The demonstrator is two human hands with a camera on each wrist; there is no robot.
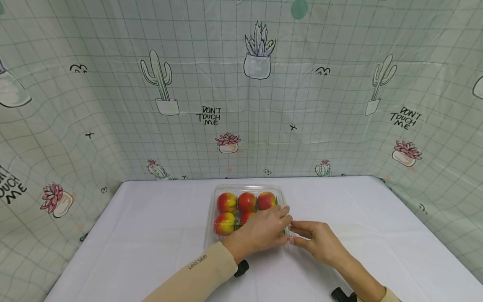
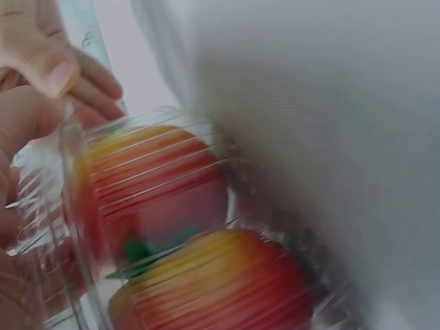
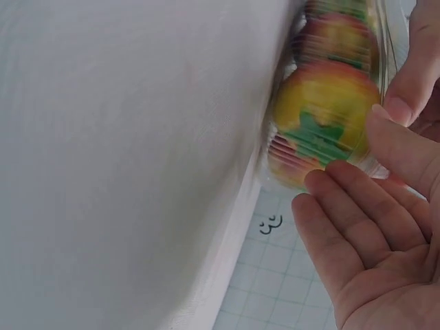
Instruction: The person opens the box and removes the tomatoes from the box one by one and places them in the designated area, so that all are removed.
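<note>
A clear plastic clamshell box [image 1: 212, 209] holds several red-and-yellow fruits [image 1: 247, 202] with green leaf shapes, in two rows. My left hand [image 1: 263, 230] reaches across the front right of its lid, thumb at the front corner and fingers bent over the right edge, covering part of the front row. At that same right edge is my right hand [image 1: 318, 241], its thumb and fingertips right at the rim. In the right wrist view, the fingers [image 3: 364, 213] of this hand are nearly straight beside the box's ribbed wall, with its thumb close to the left thumb [image 3: 412, 89].
The box stands on a table with a white cloth [image 1: 151, 226]. Behind and at both sides hangs a pale green grid-patterned curtain [image 1: 302, 96] printed with potted plants. Black wrist-mounted pieces [image 1: 242, 268] show below the arms.
</note>
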